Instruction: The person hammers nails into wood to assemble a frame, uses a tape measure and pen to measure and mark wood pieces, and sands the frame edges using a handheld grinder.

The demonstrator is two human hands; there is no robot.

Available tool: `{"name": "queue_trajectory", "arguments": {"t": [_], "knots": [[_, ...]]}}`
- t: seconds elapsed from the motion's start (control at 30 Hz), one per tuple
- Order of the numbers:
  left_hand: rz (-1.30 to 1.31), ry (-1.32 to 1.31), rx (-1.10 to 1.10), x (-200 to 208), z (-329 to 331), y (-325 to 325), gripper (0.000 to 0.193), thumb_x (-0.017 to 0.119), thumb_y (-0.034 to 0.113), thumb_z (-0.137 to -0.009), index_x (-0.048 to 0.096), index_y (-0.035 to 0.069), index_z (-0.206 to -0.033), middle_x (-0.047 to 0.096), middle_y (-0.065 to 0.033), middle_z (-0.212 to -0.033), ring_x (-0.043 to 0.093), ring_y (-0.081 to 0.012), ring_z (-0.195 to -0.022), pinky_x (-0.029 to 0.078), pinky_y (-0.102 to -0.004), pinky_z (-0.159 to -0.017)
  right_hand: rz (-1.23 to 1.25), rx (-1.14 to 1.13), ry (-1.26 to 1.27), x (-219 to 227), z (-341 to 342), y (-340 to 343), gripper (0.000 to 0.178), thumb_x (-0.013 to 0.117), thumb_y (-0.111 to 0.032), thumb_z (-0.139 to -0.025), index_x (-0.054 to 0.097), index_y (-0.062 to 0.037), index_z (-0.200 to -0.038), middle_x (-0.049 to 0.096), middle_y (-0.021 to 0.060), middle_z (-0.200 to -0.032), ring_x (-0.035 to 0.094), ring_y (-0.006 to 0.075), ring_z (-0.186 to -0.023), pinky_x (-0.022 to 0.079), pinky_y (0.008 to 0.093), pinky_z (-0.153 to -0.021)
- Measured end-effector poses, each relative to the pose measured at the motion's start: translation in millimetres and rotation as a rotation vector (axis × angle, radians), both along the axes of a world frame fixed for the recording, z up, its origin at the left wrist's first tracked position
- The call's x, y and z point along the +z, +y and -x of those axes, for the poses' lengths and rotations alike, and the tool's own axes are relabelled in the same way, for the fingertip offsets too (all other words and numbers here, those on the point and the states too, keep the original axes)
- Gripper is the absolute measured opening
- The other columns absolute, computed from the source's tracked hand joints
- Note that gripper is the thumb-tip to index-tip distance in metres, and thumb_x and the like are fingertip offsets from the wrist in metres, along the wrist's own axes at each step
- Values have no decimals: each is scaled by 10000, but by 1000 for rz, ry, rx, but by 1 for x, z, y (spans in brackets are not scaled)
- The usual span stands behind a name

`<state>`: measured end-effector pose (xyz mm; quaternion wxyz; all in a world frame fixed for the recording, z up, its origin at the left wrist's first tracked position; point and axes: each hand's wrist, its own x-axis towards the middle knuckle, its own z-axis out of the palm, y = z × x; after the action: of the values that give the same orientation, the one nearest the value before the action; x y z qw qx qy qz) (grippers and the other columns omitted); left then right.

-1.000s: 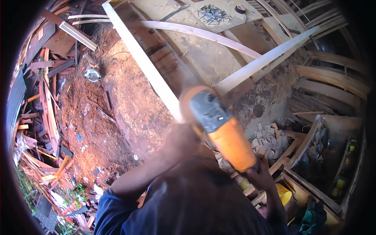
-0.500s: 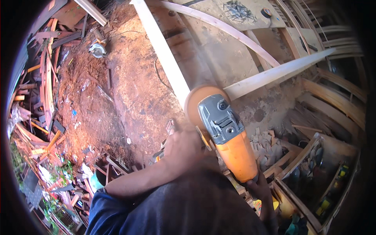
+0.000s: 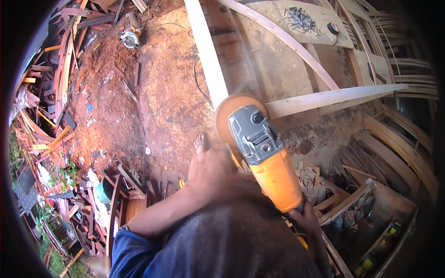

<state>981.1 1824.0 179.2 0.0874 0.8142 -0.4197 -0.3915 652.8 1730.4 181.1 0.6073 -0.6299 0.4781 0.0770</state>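
Observation:
An orange and grey angle grinder point(image 3: 271, 171) with a large brown disc point(image 3: 227, 116) fills the middle of the view. The disc is at the corner where a long pale wooden beam point(image 3: 208, 51) meets a second pale beam point(image 3: 333, 96); the exact contact is hidden under it. Faint dust hangs beyond it. My right hand point(image 3: 303, 217) is wrapped round the rear end of the grinder's orange body. Closed against the left side of the grinder's head is my left hand point(image 3: 211, 171), slightly blurred; the part it grips is hidden.
A circular saw point(image 3: 130, 39) lies on the sawdust-covered ground at far left, near piled wood scraps point(image 3: 65, 69). Several nails point(image 3: 301, 21) and a black round item point(image 3: 333, 28) rest on a board at the far right. Near right stands a wooden box point(image 3: 389, 199) of tools. My foot point(image 3: 199, 141) shows below.
The view has turned, so the surroundings sit differently in the picture. The grinder has shifted slightly up and left in the frame, its disc still by the beam corner. Both hands keep their hold.

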Motion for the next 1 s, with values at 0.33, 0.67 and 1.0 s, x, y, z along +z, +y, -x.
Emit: {"name": "queue_trajectory", "arguments": {"t": [0.33, 0.67, 1.0], "knots": [[-70, 70, -61, 1, -6, -1, 299, 693, 298, -820, 709, 26, -942, 724, -204, -929, 724, -343, -864, 569, -442, -808, -172, -222, 60, 5, 0, 19, 705, 678, -200, -836, 395, 1, -1450, 539, 159, -1318, 546, 249, -1210, 490, 385, -988], [109, -43, -119, -12, 18, -65, 239, 633, 207, -817, 684, -3, -919, 704, -251, -873, 704, -411, -844, 561, -495, -774, 21, -122, 122, -13, 48, -15, 767, 698, -397, -815, 448, -31, -1441, 498, 225, -1364, 437, 388, -1276, 327, 496, -1122], [322, 87, -504, -50, 107, -327, 241, 629, 210, -838, 705, 30, -980, 731, -175, -990, 726, -317, -908, 575, -438, -782, 252, -568, 118, -27, 146, -167, 518, 593, -517, -952, 650, -16, -1070, 653, 63, -883, 618, 143, -842, 491, 279, -753]]}}
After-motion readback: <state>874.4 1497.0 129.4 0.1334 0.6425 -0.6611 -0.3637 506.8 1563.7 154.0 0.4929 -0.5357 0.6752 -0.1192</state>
